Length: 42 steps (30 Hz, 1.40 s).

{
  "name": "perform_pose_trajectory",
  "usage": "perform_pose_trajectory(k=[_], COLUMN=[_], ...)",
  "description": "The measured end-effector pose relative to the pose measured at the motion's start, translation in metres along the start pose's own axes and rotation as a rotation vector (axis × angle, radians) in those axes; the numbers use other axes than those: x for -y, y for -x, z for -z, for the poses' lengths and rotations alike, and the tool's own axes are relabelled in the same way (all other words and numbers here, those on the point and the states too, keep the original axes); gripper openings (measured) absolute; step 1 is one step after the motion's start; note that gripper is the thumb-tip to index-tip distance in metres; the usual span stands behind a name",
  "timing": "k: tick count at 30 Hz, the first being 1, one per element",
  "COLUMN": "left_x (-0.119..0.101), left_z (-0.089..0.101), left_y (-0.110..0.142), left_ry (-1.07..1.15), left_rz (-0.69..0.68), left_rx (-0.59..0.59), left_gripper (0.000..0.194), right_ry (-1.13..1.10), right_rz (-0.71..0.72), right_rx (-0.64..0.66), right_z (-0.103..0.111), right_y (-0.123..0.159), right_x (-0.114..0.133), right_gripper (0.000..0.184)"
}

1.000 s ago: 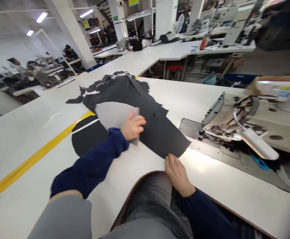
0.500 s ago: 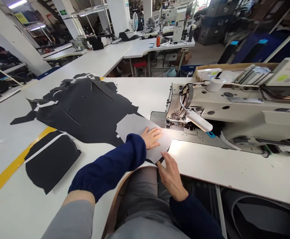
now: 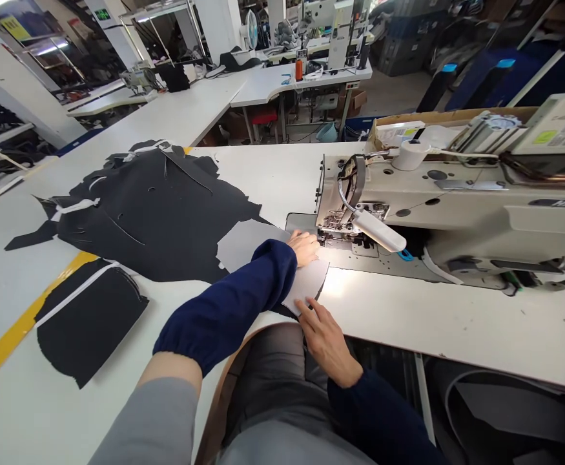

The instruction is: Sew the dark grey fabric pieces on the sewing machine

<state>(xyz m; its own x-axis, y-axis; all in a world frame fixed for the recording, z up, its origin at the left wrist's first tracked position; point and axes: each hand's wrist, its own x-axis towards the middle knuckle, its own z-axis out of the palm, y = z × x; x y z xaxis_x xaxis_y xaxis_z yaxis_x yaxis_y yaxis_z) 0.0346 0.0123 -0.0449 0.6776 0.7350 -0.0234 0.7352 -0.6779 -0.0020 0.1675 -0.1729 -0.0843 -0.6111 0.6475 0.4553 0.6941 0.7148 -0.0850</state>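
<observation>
On grey panel (image 3: 243,242) — left hand (image 3: 304,249), right hand (image 3: 329,342)

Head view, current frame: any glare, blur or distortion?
Head view: bright glare on the white table, just right of the grey sheet; head view: strip light at upper left washed out; head view: sewing machine looks stretched toward the right edge; head view: left hand and right hand fairly sharp.
</observation>
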Motion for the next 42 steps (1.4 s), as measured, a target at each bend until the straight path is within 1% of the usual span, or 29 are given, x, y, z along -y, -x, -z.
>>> perform_pose_trajectory(k=[4, 6, 12, 15, 18, 23, 28, 30, 32, 33, 35, 37, 39, 42], left_x=[0.009, 0.017, 0.040, 0.045, 0.044, 0.043, 0.046, 0.045, 0.042, 0.039, 0.034, 0.029, 0.026, 0.023], left_z=[0.004, 0.004, 0.001, 0.001, 0.001, -0.001, -0.004, -0.002, 0.001, 0.002, 0.002, 0.000, -0.003, -0.005], left_y=[-0.003, -0.006, -0.026, -0.037, -0.043, -0.047, -0.052, -0.043, -0.022, -0.008, 0.025, 0.055, 0.075, 0.082], left_ry=[0.089, 0.122, 0.161, 0.159, 0.154, 0.158, 0.160, 0.155, 0.166, 0.180, 0.199, 0.178, 0.130, 0.070], left_rz=[0.016, 0.042, 0.115, 0.124, 0.123, 0.109, 0.119, 0.108, 0.044, -0.008, -0.121, -0.192, -0.216, -0.228], left_rx=[0.095, 0.115, 0.073, 0.049, 0.013, -0.023, -0.012, -0.032, -0.045, -0.030, 0.040, 0.108, 0.126, 0.110], left_gripper=[0.022, 0.022, 0.017, 0.018, 0.022, 0.025, 0.021, 0.021, 0.029, 0.038, 0.058, 0.067, 0.064, 0.048], right_ry=[0.026, 0.022, 0.014, 0.028, 0.036, -0.009, -0.025, -0.043, -0.048, -0.039, -0.015, -0.015, -0.031, -0.004], right_rz=[0.037, 0.047, 0.056, 0.047, 0.024, 0.010, 0.001, -0.014, -0.078, -0.124, -0.197, -0.216, -0.201, -0.161], right_rx=[0.037, 0.042, 0.066, 0.062, 0.075, 0.067, 0.056, 0.046, 0.019, 0.008, 0.006, 0.034, 0.055, 0.026], right_z=[-0.002, -0.005, -0.019, -0.022, -0.021, -0.020, -0.023, -0.022, -0.020, -0.018, -0.013, -0.009, -0.009, -0.014], right_y=[-0.006, -0.012, -0.033, -0.039, -0.041, -0.041, -0.040, -0.041, -0.042, -0.042, -0.043, -0.043, -0.042, -0.037], right_x=[-0.005, -0.009, -0.033, -0.045, -0.054, -0.058, -0.059, -0.058, -0.056, -0.055, -0.050, -0.043, -0.034, -0.019], right_gripper=[0.029, 0.028, 0.030, 0.034, 0.037, 0.037, 0.036, 0.035, 0.033, 0.032, 0.029, 0.024, 0.019, 0.026])
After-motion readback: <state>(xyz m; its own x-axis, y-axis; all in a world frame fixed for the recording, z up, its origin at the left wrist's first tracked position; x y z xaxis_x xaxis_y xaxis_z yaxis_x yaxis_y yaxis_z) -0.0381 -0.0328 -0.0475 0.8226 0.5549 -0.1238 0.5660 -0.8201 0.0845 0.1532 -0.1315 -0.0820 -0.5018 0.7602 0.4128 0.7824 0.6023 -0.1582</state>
